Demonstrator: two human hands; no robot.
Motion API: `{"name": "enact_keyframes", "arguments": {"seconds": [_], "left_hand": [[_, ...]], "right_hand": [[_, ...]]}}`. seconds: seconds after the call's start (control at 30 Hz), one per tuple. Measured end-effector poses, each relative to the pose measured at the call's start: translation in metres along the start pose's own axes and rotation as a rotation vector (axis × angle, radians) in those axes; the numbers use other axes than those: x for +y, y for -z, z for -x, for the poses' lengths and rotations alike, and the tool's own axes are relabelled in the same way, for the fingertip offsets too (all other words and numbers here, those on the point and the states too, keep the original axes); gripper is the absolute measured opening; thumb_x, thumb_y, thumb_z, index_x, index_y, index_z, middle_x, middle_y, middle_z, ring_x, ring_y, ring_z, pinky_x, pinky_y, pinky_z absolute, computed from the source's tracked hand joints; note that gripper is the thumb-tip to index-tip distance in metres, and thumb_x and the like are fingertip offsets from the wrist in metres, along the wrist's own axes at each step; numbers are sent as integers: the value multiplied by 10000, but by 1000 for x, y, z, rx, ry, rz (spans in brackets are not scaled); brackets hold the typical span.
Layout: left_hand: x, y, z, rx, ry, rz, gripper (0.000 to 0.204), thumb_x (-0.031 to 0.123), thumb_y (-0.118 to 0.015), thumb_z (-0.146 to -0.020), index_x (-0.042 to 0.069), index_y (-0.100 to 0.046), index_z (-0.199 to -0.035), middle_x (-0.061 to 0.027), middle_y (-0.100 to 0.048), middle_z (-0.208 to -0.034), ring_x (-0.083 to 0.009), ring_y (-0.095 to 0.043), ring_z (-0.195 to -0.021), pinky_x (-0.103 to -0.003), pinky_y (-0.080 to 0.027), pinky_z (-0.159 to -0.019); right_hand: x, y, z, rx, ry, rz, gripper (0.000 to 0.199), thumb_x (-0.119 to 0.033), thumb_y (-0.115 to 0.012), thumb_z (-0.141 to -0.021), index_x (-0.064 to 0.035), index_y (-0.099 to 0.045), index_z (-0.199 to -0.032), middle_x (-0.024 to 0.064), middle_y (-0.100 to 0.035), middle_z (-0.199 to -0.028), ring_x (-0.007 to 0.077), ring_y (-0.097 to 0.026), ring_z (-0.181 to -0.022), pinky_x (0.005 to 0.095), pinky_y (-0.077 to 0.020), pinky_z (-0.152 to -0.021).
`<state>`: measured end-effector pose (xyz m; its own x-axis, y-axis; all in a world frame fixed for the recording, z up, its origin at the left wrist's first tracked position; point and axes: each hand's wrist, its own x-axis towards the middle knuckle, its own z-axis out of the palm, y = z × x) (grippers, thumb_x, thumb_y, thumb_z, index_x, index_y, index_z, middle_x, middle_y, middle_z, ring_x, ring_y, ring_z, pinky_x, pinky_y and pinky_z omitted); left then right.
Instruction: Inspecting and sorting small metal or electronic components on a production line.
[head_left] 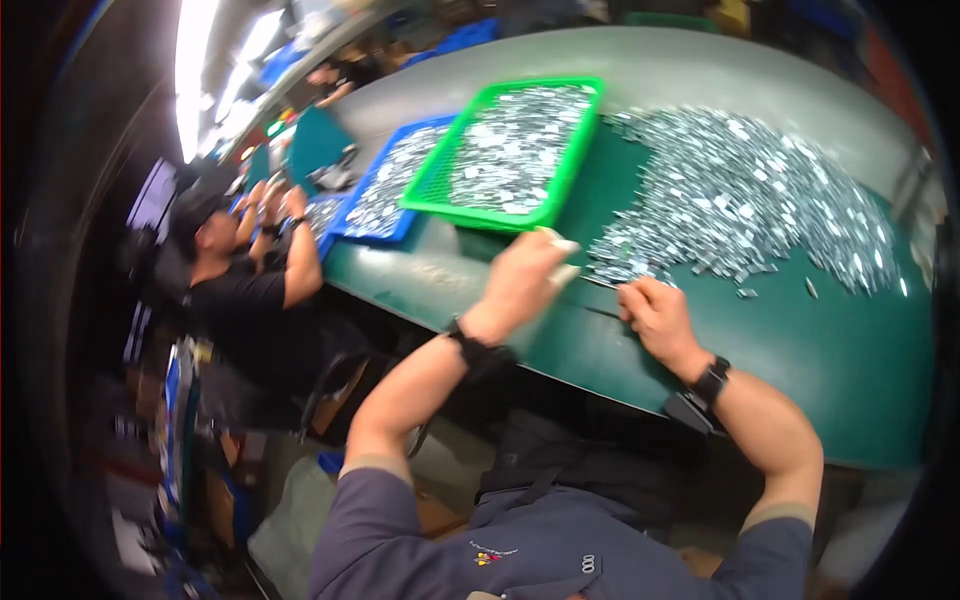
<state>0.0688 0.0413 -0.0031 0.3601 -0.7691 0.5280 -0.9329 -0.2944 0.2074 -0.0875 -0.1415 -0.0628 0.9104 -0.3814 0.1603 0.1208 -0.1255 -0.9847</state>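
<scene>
A wide heap of small, shiny silver metal pieces (740, 200) covers the right part of the green tabletop (780, 345). My left hand (520, 283), smeared by motion, is at the near corner of the green basket, with pale covers on its fingertips. Its thumb and forefinger look apart, and nothing shows between them. Beside the heap's near left edge, my right hand (660, 322) is closed in a pinch. A thin dark line runs left from its fingertips; whether that is a held thing or a shadow is unclear. A few pieces lie between the hands.
The green plastic basket (552, 205), full of silver pieces, overlaps a blue tray (376, 237) holding more. At the left a co-worker in black (245, 290) sits with raised hands at the same table. A grey raised border (680, 55) runs along the far side.
</scene>
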Motion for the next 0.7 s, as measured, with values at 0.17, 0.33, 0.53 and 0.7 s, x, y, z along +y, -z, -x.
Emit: {"name": "enact_keyframes", "arguments": {"seconds": [0.17, 0.33, 0.53, 0.7], "left_hand": [[-12, -44, 12, -134, 67, -31, 254, 139, -783, -855, 86, -741, -1100, -116, -679, -1024, -297, -665, -984, -398, -550, -836], [3, -30, 20, -129, 530, 658, 183, 105, -730, -934, 71, -733, -1114, -82, -717, -1002, -171, -671, -876, -342, -552, -772], [14, -42, 30, -21, 759, 1204, 171, 105, -708, -981, 44, -714, -1140, -45, -732, -991, -109, -658, -856, -281, -543, -764], [17, -44, 38, 31, 815, 1305, 210, 121, -740, -970, 38, -679, -1153, -57, -732, -1001, -115, -671, -876, -268, -547, -782]], "right_hand": [[2, 5, 5, -36, -24, 8, 256, -211, -639, -1035, -10, -689, -885, 20, -667, -696, 63, -554, -570, 235, -429, -521], [3, 2, 6, -106, -36, 59, 227, -193, -634, -1040, -17, -690, -907, 15, -668, -721, 56, -553, -582, 220, -425, -528], [-1, 1, 4, -87, -30, 84, 234, -204, -642, -1039, -17, -685, -906, 13, -669, -717, 55, -548, -583, 219, -426, -534], [2, 1, 3, -14, -30, 63, 240, -207, -648, -1039, -16, -680, -897, 17, -672, -715, 57, -550, -589, 227, -431, -539]]}}
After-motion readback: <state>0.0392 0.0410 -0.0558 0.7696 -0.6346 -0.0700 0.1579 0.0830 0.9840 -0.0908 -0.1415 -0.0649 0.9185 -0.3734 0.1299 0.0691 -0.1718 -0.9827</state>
